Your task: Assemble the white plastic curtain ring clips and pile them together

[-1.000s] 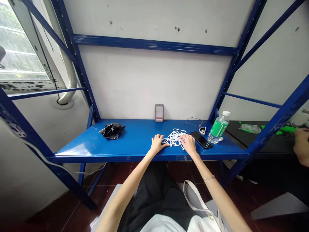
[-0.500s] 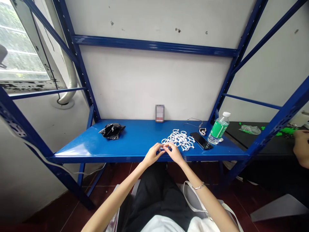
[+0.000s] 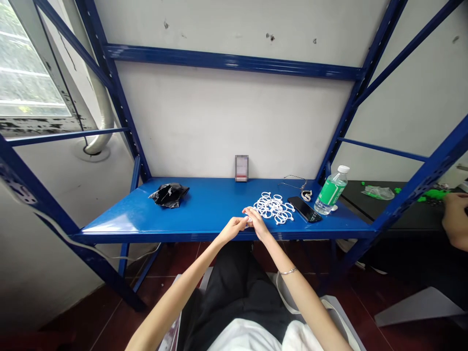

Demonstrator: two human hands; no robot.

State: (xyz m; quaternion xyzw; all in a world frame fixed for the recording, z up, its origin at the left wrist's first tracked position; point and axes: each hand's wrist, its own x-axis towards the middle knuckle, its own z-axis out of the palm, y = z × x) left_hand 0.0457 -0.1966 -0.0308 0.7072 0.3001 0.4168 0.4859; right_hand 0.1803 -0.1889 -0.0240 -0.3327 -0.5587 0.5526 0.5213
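My left hand (image 3: pixel 234 228) is closed, its thumb and fingertips pinched on a white plastic ring (image 3: pixel 249 220), of which only a small part shows. My right hand (image 3: pixel 258 223) meets it just above the front edge of the table, fingers bent over the same piece and pressed against it. Much of the ring is hidden by the fingers. Right beside my right hand lies a loose pile of several white plastic rings (image 3: pixel 274 207), each a thin hoop with a small knob or eyelet.
Along the blue table (image 3: pixel 204 195) are a crumpled black plastic bag (image 3: pixel 169 195), a small upright device (image 3: pixel 242 168), a black phone (image 3: pixel 304 209), glasses (image 3: pixel 294 183) and a green-labelled bottle (image 3: pixel 331 191). Blue metal posts frame both sides. At right, another person's hand (image 3: pixel 456 219) is near green pieces (image 3: pixel 435 194).
My right hand has turned and its fingers now lie over the left fingertips, where both hands were pinching tip to tip. The view has tilted slightly; the pile looks unchanged.
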